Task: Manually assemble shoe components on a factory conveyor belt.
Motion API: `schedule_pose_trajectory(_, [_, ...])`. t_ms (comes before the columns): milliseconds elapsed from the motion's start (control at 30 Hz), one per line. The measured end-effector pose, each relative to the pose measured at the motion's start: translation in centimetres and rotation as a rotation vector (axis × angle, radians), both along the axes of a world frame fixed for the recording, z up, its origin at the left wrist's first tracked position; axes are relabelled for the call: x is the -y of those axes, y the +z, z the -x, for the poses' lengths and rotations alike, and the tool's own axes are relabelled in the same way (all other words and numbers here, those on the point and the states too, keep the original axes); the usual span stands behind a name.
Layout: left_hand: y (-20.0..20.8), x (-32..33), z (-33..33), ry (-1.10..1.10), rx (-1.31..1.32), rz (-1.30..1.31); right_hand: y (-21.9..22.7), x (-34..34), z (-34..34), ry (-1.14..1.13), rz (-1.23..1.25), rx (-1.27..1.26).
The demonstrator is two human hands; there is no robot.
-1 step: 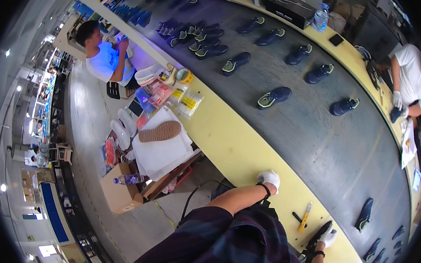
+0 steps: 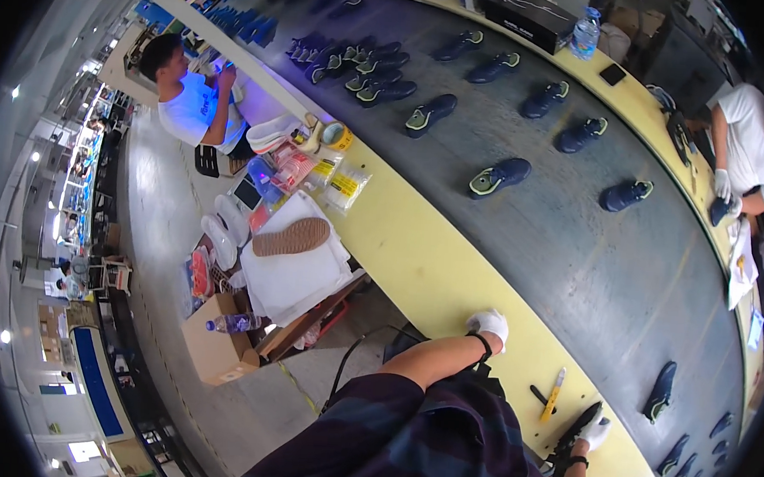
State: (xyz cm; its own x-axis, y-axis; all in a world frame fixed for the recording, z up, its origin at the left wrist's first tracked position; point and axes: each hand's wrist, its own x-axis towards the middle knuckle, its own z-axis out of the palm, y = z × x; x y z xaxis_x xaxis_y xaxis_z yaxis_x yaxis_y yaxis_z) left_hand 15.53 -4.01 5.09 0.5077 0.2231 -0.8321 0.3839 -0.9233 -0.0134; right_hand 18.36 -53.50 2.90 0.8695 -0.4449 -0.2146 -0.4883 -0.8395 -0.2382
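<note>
- Lower right: white-gloved right hand (image 2: 595, 429) touches elongated black shoe (image 2: 580, 421); finger closure indiscernible; probably light, flexible; grasp midfoot sides;
- Lower centre: white-gloved left hand (image 2: 489, 325); finger closure indiscernible.

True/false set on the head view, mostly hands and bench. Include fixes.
1. Left hand and right hand both wear white gloves. True.
2. The right hand touches a dark object. True.
3. The left hand grips a tool. False: it is at the yellow bench, and a yellow tool lies apart from it.
4. A brown sole lies on white sheets. True.
5. No phone is in view. False: a black phone lies on the far yellow ledge.
</note>
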Motion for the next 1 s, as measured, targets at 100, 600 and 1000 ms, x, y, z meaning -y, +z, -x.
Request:
schedule_pose_trajectory(100, [-0.9, -0.4, 0.0, -0.004, -0.046, -0.048, -2.2, 1.4, -1.1, 0.016, 0.006, -0.058])
schedule_pose_trajectory(600, [0.6, -0.3, -0.9, -0.188, 0.047, 0.072, 3.3, -3.6, 0.2, -0.075, 0.092, 0.028])
schedule_pose_trajectory(1000, [0.1, 2.2, -1.5, -0.189, 0.023, -0.114, 9.4, -4.6, -0.5, -0.272, -0.147, 0.017])
